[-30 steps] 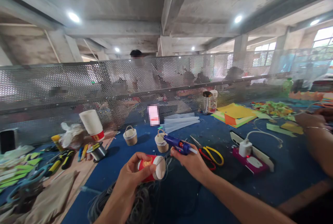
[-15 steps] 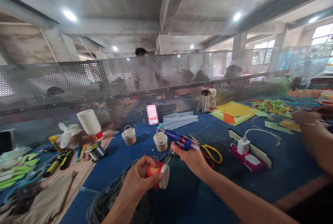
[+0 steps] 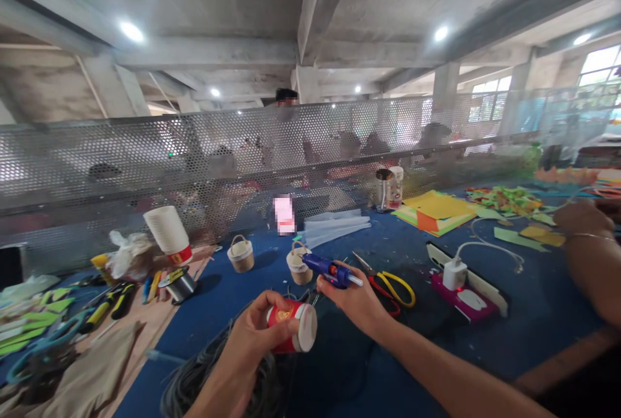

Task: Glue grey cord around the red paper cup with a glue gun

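- By the fingers of the left hand (image 3: 262,329), a red-and-white paper cup (image 3: 287,312) is gripped on its side above the table, the thumb pressed along its wall; its white round end is turned to the right, and its contents cannot be told.
- By the fingers of the right hand (image 3: 356,298), a blue glue gun (image 3: 334,271) is grasped, its nozzle pointed left; a pale stick is seen protruding from its rear.
- Behind the nozzle, 1 small basket (image 3: 299,269) is seen upright; whether it is touched by the nozzle cannot be told.
- To its left, a 2nd basket (image 3: 241,259) is stood upright; in both, an arched handle, a pale rim and a pale interior are shown.
- Under the left forearm, a bundle of grey cord (image 3: 204,366) is partly hidden.
- Beside the right hand, scissors (image 3: 400,285) with 1 red and 1 yellow handle are laid.
- Farther left, white paper cups are nested in a tilted stack (image 3: 167,230), near a spool (image 3: 178,285) wound with wire.
- At the back, a metal canister (image 3: 383,191) with a dark top is set against a white cup (image 3: 396,184); their contents are hidden.
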The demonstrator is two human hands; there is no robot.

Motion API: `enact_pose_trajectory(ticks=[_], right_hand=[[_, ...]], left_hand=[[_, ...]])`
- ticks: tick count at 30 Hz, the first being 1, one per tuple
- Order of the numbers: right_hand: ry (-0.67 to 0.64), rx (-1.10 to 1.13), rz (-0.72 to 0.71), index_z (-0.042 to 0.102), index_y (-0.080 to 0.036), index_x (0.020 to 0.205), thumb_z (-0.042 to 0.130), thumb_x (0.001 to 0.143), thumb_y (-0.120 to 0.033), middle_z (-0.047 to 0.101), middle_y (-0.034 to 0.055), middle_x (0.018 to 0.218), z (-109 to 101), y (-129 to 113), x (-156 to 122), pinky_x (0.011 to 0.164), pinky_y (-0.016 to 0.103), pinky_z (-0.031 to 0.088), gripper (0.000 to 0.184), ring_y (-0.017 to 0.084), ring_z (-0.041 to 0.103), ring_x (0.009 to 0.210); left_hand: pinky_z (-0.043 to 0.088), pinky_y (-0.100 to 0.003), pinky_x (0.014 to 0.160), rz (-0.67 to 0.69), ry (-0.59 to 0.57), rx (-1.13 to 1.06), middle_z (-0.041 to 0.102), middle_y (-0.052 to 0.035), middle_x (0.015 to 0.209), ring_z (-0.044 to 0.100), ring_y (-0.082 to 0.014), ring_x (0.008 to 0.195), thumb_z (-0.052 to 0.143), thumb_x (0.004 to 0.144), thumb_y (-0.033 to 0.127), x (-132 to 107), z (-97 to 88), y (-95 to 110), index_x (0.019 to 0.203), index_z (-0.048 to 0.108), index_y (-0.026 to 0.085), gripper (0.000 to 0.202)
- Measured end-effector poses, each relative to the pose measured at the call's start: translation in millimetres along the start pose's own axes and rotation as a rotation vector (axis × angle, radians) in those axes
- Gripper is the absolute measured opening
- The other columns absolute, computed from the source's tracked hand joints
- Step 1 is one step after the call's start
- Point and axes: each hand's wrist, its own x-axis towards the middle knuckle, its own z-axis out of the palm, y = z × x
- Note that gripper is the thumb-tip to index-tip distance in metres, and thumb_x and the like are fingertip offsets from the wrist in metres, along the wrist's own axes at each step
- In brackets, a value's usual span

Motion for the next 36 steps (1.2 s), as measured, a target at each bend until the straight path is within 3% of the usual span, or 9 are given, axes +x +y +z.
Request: enact_pose_trajectory(ticks=[6, 16, 27, 33, 36], right_hand=[[0.013, 0.078, -0.018, 0.066, -0.017, 0.078, 0.075, 0.074, -0.032, 0.071, 0.0012, 0.077, 1, 18, 2, 0.069, 0.024, 0.051, 0.018, 0.016, 0.064, 0.071], [0.004, 0.125, -0.007, 0.069, -0.016, 0.079, 0.079, 0.068, -0.031, 0.071, 0.0019, 0.075, 3, 18, 1, 0.068, 0.027, 0.052, 0.021, 0.017, 0.064, 0.069], [0.025, 0.133, -0.031, 0.072, -0.016, 0.085, 0.082, 0.068, -0.033, 0.073, 0.0036, 0.074, 8, 34, -6, 0.066, 0.028, 0.055, 0.026, 0.02, 0.067, 0.072], [0.048, 0.138, -0.023, 0.073, -0.016, 0.088, 0.082, 0.068, -0.041, 0.077, 0.0069, 0.084, 9, 26, -2, 0.072, 0.031, 0.056, 0.034, 0.023, 0.071, 0.077], [0.051, 0.103, -0.021, 0.075, -0.016, 0.087, 0.081, 0.069, -0.038, 0.077, 0.0067, 0.085, 5, 16, 1, 0.073, 0.03, 0.055, 0.029, 0.022, 0.07, 0.077]], left_hand=[[0.047, -0.018, 0.047, -0.014, 0.044, -0.043, 0.07, 0.0034, 0.065, 0.061, -0.0102, 0.048, 0.093, 0.053, 0.029, 0, -1.0, 6, 0.079, 0.054, 0.02, 0.047], [0.048, -0.019, 0.044, -0.014, 0.084, -0.102, 0.071, 0.0027, 0.062, 0.061, -0.0114, 0.044, 0.094, 0.052, 0.026, -1, 1.2, 15, 0.078, 0.055, 0.02, 0.047], [0.052, -0.023, 0.046, -0.013, 0.059, -0.182, 0.071, 0.0024, 0.062, 0.063, -0.0133, 0.046, 0.095, 0.049, 0.031, 0, 2.4, 15, 0.076, 0.055, 0.02, 0.049], [0.052, -0.023, 0.046, 0.008, 0.065, -0.18, 0.072, 0.0021, 0.063, 0.064, -0.0135, 0.046, 0.094, 0.05, 0.031, -2, 4.1, 17, 0.076, 0.055, 0.02, 0.049], [0.051, -0.021, 0.047, 0.033, 0.089, -0.146, 0.073, 0.0024, 0.066, 0.064, -0.0123, 0.048, 0.094, 0.052, 0.028, -2, 1.8, 18, 0.078, 0.055, 0.02, 0.048]])
